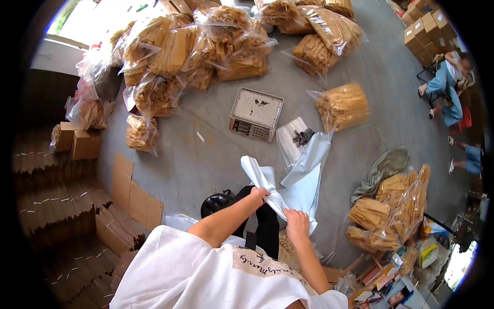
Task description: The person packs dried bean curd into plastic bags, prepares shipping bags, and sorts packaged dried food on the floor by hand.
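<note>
Floor (206, 123): grey, running under everything from near to far.
Bag pile (180, 51): clear bags of tan strips, heaped far left to centre.
Cardboard (56, 201): flat pieces in stacks along the left side.
Near-right bags (386, 211): more tan strips, just beside a grey-green cloth (381, 172).
Seated person (447, 98): far right, in blue trousers, near stacked boxes (429, 33).
Sheet (275, 198): pale, bunched lengthwise between the two hands; wider pale material lies just right of it, whether joined cannot be told.
Lone bag (343, 107): right of the scale, apart from the pile.
Scale (257, 108): on the floor beyond the hands, keypad on its near side.
Left hand (260, 194): fingers curled closed round the sheet's middle.
Right hand (297, 224): fingers bent closed on the sheet's near end.
</note>
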